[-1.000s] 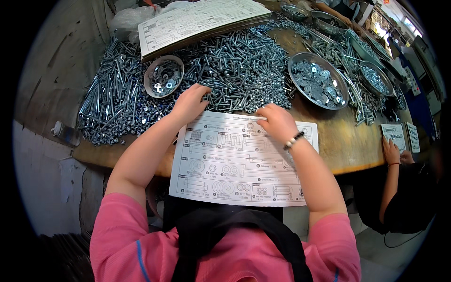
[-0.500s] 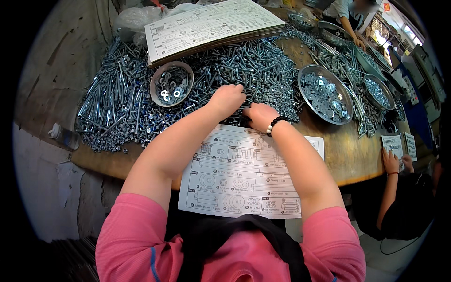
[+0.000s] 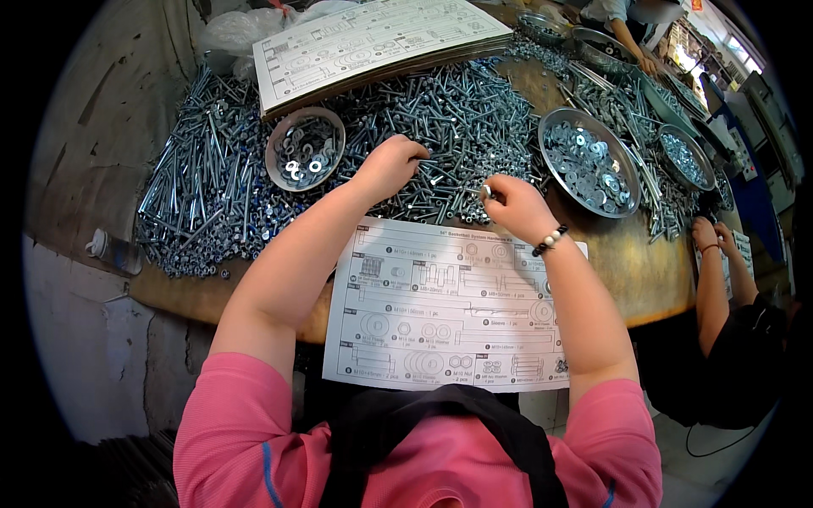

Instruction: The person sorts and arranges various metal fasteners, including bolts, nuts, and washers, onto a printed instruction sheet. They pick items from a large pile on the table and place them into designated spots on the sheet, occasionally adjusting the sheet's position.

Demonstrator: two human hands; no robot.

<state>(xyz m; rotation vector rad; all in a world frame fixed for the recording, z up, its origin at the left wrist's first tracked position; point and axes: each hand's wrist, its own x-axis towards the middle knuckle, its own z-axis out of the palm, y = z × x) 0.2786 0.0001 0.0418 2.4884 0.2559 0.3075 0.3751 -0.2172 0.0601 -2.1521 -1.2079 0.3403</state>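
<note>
My right hand [image 3: 518, 210] is raised over the top edge of a printed parts sheet [image 3: 398, 284], its fingers closed on a small shiny metal piece [image 3: 486, 192] that looks like a bolt end. My left hand [image 3: 389, 167] hovers at the near side of a wide heap of bolts [image 3: 423, 110]. Its fingers are curled together, and whatever they hold is hidden. Left of that hand, a round bowl [image 3: 272, 161] of washers rests in the heap. A larger steel bowl [image 3: 633, 199] of washers is right of my right hand.
A thick stack of printed sheets [image 3: 381, 38] lies on the heap at the back. Clear plastic bags [image 3: 237, 34] are behind it. More bowls [image 3: 684, 161] and long bolts fill the right side. A plastic bottle [image 3: 114, 250] is at the left. Co-workers' hands [image 3: 707, 233] show at the right.
My hands have drawn apart: the right moved right and toward me with the metal piece, the left slightly left and away. The co-worker's hands at the right moved further up their sheet.
</note>
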